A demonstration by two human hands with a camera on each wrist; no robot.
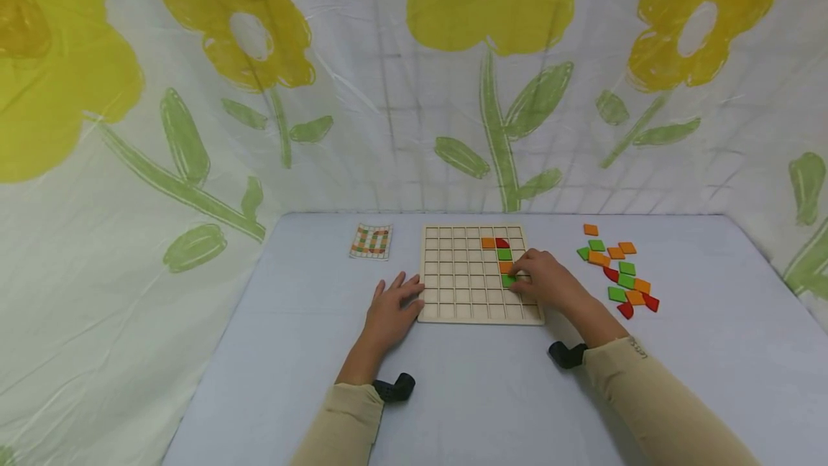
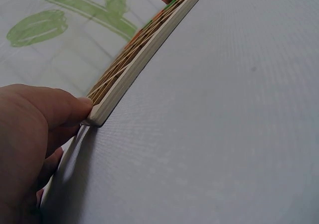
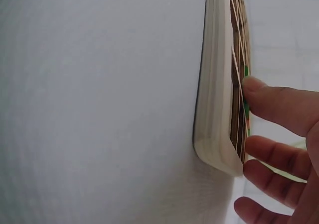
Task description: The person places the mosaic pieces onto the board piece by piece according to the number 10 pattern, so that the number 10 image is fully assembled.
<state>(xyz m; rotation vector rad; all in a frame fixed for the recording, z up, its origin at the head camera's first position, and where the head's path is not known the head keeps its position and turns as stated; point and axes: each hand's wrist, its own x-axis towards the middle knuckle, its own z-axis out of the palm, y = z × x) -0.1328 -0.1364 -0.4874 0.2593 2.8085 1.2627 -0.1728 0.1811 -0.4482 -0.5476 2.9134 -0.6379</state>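
Note:
A pale wooden grid board [image 1: 462,280] lies on the table. Near its right side, an orange tile [image 1: 488,243], a red rounded piece [image 1: 502,243], a green tile [image 1: 504,254], an orange tile [image 1: 504,267] and a lower green tile [image 1: 507,281] sit on the grid. My right hand [image 1: 546,279] is over this side; its thumb [image 3: 256,84] touches the lower green tile, with the other fingers spread apart from the thumb. At the board's left edge, my left hand [image 1: 391,316] rests with extended fingers, touching the near corner in the left wrist view.
Several loose orange, green and red pieces [image 1: 625,281] lie scattered to the board's right. A small card [image 1: 371,241] printed with a coloured grid pattern is at the back left. Behind the table [image 1: 466,387] hangs a white sheet [image 1: 362,128] with yellow flowers.

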